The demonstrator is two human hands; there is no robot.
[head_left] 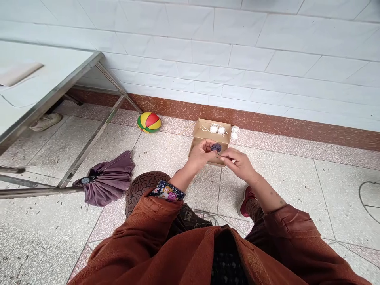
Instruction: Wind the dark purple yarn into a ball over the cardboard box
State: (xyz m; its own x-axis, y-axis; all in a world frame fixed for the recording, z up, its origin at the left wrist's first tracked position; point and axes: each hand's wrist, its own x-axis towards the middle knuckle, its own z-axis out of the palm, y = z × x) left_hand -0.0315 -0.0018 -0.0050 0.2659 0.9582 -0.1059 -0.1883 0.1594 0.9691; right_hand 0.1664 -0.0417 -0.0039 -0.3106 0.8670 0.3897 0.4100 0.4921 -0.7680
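Note:
A small ball of dark purple-grey yarn (pixel 216 147) sits in the fingers of my left hand (pixel 202 152). Close beside it, my right hand (pixel 236 161) pinches what looks like a strand of the same yarn between thumb and forefinger. Both hands are held above an open cardboard box (pixel 194 147), covering part of its lower half. Two white yarn balls (pixel 217 129) with a loose strand lie in the box's raised lid. More white balls (pixel 234 132) rest on the floor just right of the lid.
A striped ball (pixel 149 122) in red, yellow and green lies by the wall. A folded purple umbrella (pixel 109 178) is on the floor beside a metal-framed table (pixel 47 79). Someone's shoe (pixel 46 122) shows under that table. A grey cable (pixel 362 198) curves at the right.

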